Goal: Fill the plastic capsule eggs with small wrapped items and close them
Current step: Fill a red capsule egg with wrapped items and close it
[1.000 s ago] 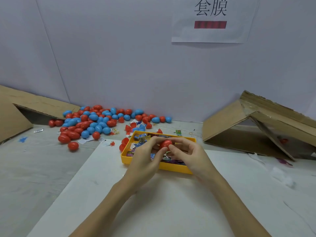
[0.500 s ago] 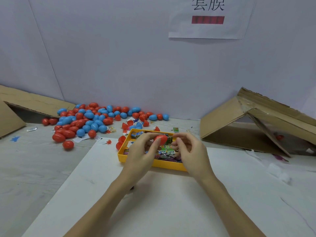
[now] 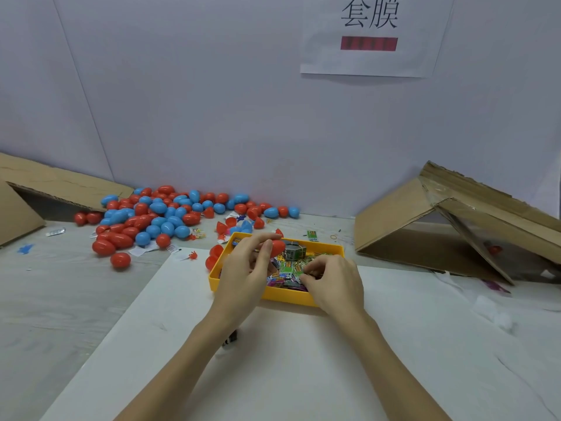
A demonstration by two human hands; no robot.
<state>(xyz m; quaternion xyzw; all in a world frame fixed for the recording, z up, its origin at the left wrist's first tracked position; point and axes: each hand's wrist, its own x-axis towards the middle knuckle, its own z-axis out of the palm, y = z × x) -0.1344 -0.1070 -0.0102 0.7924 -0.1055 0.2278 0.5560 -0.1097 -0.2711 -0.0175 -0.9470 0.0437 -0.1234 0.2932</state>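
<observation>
My left hand [image 3: 247, 268] pinches a red capsule egg [image 3: 277, 248] between thumb and fingers above the left part of the yellow tray [image 3: 329, 246]. The tray holds several small wrapped items [image 3: 290, 270] in green and mixed colours. My right hand [image 3: 332, 282] is down in the tray's right part with fingers curled onto the wrapped items; I cannot see what its fingertips hold. A pile of red and blue capsule eggs [image 3: 158, 215] lies on the table at the back left.
The tray stands at the far edge of a white sheet [image 3: 303, 360]. Two red egg halves [image 3: 212, 258] lie against its left side. Opened cardboard boxes lie at the far left [image 3: 36, 183] and right [image 3: 449, 226]. Paper scraps litter the table.
My right hand has let go of the red egg and dropped into the tray among the wrapped items. The left hand now holds the egg alone, slightly higher and to the left.
</observation>
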